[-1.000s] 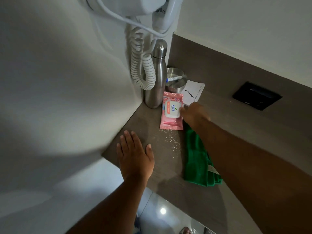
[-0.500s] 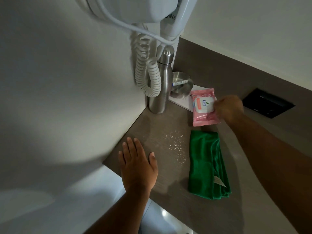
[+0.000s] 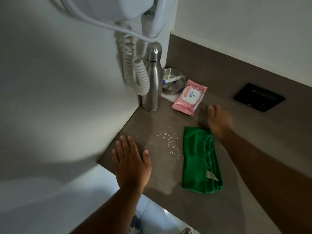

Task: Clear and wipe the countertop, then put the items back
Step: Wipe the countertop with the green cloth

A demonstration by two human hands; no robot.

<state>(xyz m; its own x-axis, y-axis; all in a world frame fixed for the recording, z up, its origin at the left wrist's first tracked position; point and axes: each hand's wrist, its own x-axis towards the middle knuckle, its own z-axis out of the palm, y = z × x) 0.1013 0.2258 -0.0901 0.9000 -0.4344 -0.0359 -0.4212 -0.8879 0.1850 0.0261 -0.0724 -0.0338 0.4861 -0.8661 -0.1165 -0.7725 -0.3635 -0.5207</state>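
Desk [image 3: 253,141] clearing has only begun: from my feed, the pink wipes pack [image 3: 189,97] has just been shifted off the crumbs to the back, now resting partly on a white card beside the steel bowl [image 3: 172,82]. Going left to right: my left hand [image 3: 131,161] lies flat, fingers spread, holding nothing, near the front left edge; white crumbs [image 3: 168,141] scatter mid-desk; the folded green cloth [image 3: 200,159] lies beside them. My right hand [image 3: 216,120] is blurred above the cloth's far end, seemingly empty. The steel bottle [image 3: 152,80] stands in the back left corner.
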